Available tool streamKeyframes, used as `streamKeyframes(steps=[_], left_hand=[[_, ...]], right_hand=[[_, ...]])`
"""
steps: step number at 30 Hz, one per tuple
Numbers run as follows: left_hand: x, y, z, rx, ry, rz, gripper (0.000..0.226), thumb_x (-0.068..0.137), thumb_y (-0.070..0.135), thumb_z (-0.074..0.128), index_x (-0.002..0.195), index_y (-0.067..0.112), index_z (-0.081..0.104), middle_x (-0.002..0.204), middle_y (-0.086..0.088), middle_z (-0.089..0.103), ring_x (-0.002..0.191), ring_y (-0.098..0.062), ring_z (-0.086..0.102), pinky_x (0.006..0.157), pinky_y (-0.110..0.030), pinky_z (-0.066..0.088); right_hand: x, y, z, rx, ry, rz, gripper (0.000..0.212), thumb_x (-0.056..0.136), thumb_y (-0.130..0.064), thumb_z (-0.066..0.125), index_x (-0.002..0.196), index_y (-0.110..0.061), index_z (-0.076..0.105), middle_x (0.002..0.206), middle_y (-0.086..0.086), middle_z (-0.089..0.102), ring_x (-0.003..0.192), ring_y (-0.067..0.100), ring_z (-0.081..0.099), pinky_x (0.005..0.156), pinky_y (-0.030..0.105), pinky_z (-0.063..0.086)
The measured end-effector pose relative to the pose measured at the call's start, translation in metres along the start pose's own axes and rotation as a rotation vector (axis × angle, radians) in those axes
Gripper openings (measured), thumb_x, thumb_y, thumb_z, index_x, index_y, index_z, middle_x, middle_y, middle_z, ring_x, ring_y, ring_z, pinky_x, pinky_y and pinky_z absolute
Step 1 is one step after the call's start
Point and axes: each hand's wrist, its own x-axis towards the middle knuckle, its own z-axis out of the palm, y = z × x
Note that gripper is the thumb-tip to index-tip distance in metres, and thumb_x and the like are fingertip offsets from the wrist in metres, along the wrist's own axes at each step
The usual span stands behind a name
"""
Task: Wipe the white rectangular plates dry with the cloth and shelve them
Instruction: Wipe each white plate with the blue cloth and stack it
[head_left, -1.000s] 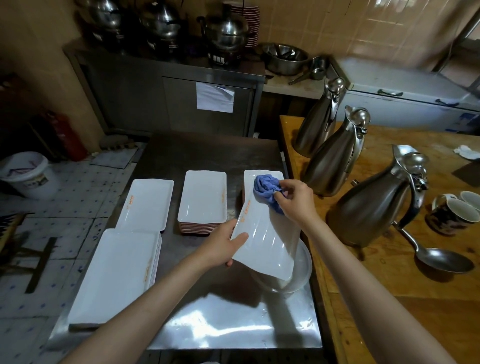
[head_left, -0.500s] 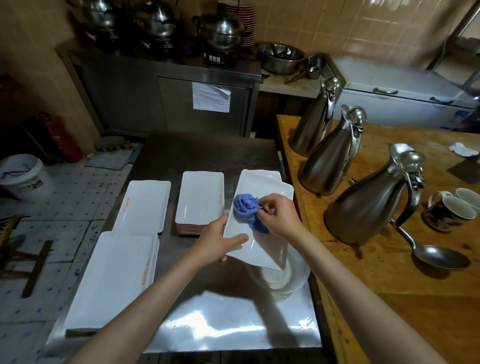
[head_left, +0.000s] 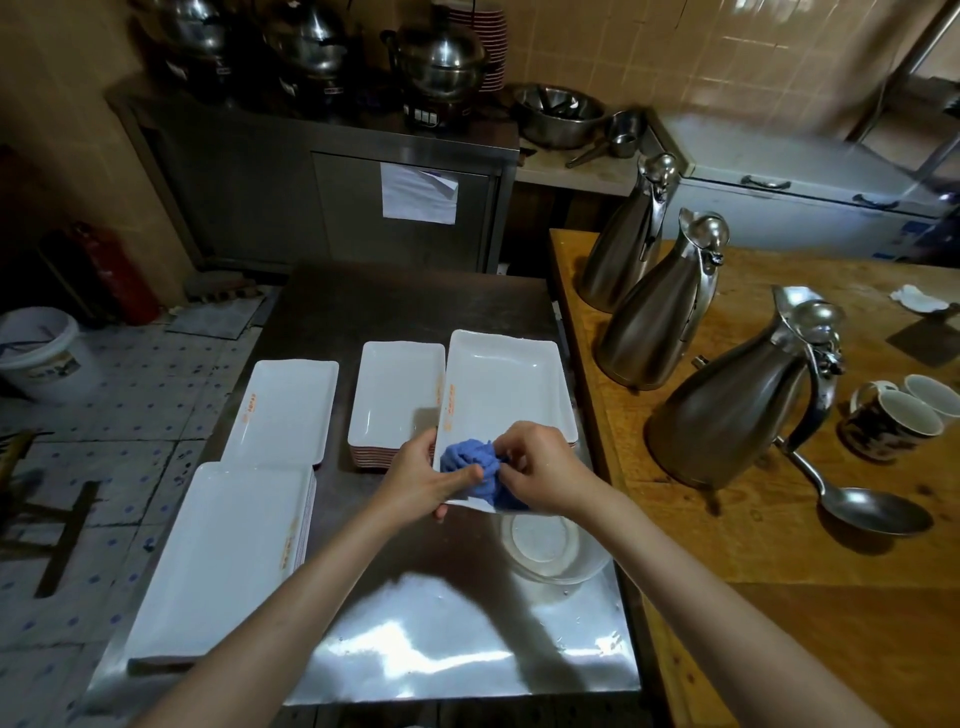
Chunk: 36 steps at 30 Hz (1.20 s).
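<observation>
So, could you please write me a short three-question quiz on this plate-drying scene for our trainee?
1. True or false: the right hand grips the blue cloth.
2. Which hand holds the near edge of the white plate that is being wiped?
3. What lies on the steel table just beneath that plate's near end: A) a clear bowl, B) a mug, C) a ladle?

Key: 1 true. 2 the left hand. 3 A.
</observation>
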Motion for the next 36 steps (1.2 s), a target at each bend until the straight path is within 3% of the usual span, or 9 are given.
streamKeyframes(steps=[3,6,10,17,23,25,27,31,36], left_hand=[[-0.001,0.000,0.001,-0.007,0.009,0.010,0.047,0.075,0.032,0.074,0.112,0.010,0.055,0.097,-0.006,0.066,0.053,-0.014,0.056,0.036,-0.023,0.042],[-0.001,0.000,0.001,0.003,0.019,0.012,0.044,0.080,0.029,0.071,0.115,0.012,0.052,0.099,-0.005,0.065,0.043,-0.007,0.053,0.036,-0.022,0.042],[-0.001,0.001,0.002,0.035,0.017,-0.001,0.042,0.084,0.027,0.069,0.118,0.021,0.045,0.108,0.003,0.059,0.055,-0.012,0.060,0.040,-0.021,0.045],[0.002,-0.003,0.003,0.050,0.049,-0.034,0.051,0.087,0.019,0.067,0.132,0.013,0.044,0.114,0.001,0.056,0.066,-0.015,0.062,0.041,-0.020,0.047],[0.000,-0.006,0.002,0.040,0.075,-0.026,0.047,0.085,0.019,0.069,0.126,0.017,0.047,0.109,0.000,0.059,0.064,-0.016,0.062,0.038,-0.022,0.046],[0.001,-0.007,0.004,0.033,0.086,-0.018,0.043,0.084,0.017,0.070,0.121,0.019,0.048,0.106,0.000,0.061,0.063,-0.016,0.063,0.037,-0.023,0.046],[0.001,-0.007,0.005,0.024,0.100,-0.015,0.039,0.083,0.014,0.071,0.116,0.020,0.050,0.100,0.002,0.063,0.060,-0.017,0.062,0.036,-0.025,0.046],[-0.001,-0.008,0.006,0.032,0.094,-0.018,0.039,0.083,0.015,0.071,0.114,0.023,0.049,0.098,0.007,0.063,0.063,-0.018,0.063,0.036,-0.025,0.046],[-0.001,-0.014,0.006,0.014,0.101,-0.032,0.048,0.084,0.016,0.070,0.128,0.014,0.050,0.111,-0.004,0.063,0.064,-0.016,0.060,0.037,-0.023,0.044]], right_hand=[[-0.003,0.001,-0.004,-0.034,-0.040,-0.016,0.015,0.081,-0.005,0.055,0.084,0.001,0.069,0.082,0.019,0.063,0.075,0.028,0.057,0.067,0.035,0.047],[-0.008,0.003,-0.006,-0.052,-0.054,-0.030,0.015,0.079,-0.003,0.055,0.084,-0.001,0.069,0.080,0.019,0.062,0.075,0.029,0.056,0.065,0.034,0.046],[-0.011,0.007,-0.010,-0.075,-0.057,-0.052,0.013,0.079,-0.003,0.061,0.088,-0.003,0.071,0.083,0.012,0.064,0.076,0.021,0.058,0.068,0.030,0.050],[-0.017,0.021,-0.001,-0.252,0.041,-0.177,0.021,0.082,-0.012,0.070,0.102,-0.010,0.069,0.098,0.006,0.058,0.084,0.018,0.056,0.070,0.024,0.050],[-0.026,0.017,0.011,-0.084,0.241,-0.090,0.041,0.089,-0.019,0.053,0.129,-0.016,0.055,0.127,0.006,0.051,0.116,0.018,0.047,0.095,0.031,0.045],[-0.031,0.012,0.015,-0.044,0.232,-0.104,0.041,0.088,-0.036,0.045,0.124,-0.021,0.058,0.122,0.000,0.053,0.111,0.014,0.049,0.091,0.027,0.045],[-0.032,0.011,0.020,-0.052,0.180,-0.140,0.038,0.084,-0.044,0.053,0.116,-0.024,0.060,0.113,-0.004,0.055,0.100,0.011,0.051,0.083,0.024,0.046],[-0.032,0.019,0.026,-0.097,0.188,-0.154,0.033,0.081,-0.034,0.067,0.111,-0.022,0.061,0.109,-0.003,0.057,0.096,0.013,0.052,0.078,0.019,0.040],[-0.034,0.025,0.023,-0.163,0.259,-0.234,0.031,0.070,-0.019,0.075,0.100,-0.018,0.066,0.098,0.001,0.064,0.088,0.022,0.057,0.074,0.033,0.049]])
